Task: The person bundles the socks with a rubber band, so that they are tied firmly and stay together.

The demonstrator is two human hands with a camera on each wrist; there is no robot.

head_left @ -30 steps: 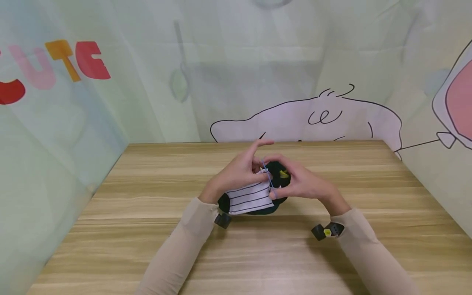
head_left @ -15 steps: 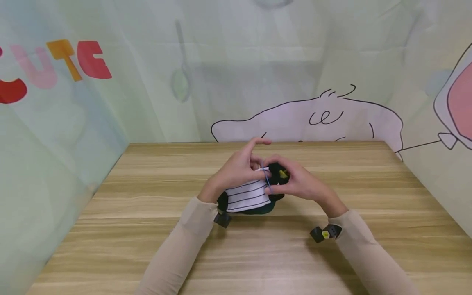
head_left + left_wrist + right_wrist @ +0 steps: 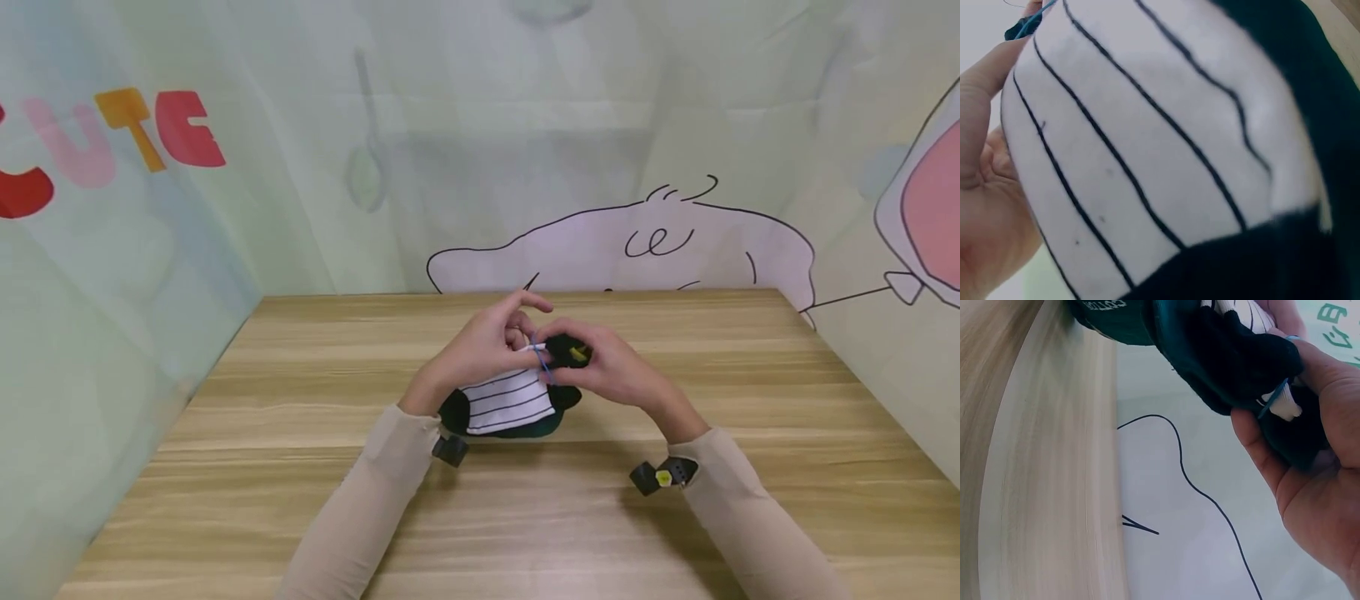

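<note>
A bundle of what look like socks [image 3: 510, 406], white with black stripes and dark ends, is held over the table. Its striped face [image 3: 1129, 125] fills most of the left wrist view. My left hand [image 3: 476, 354] grips the bundle from its far left side, index finger raised. A thin blue elastic band [image 3: 543, 362] crosses the bundle near its right end. With thumb and fingers, my right hand [image 3: 618, 371] pinches the band around that dark end. In the right wrist view, the band [image 3: 1272, 400] passes over dark fabric beside a small off-white piece [image 3: 1286, 406].
The wooden table [image 3: 300, 500] extends on all sides of the hands. Behind it hangs a pale printed backdrop [image 3: 480, 167] with a cartoon outline and coloured letters. Small black cameras [image 3: 451, 451] are strapped at both wrists.
My right thumb has shifted up and left with the band, bringing it closer to the right fingers. My left hand stays in nearly the same place on the bundle.
</note>
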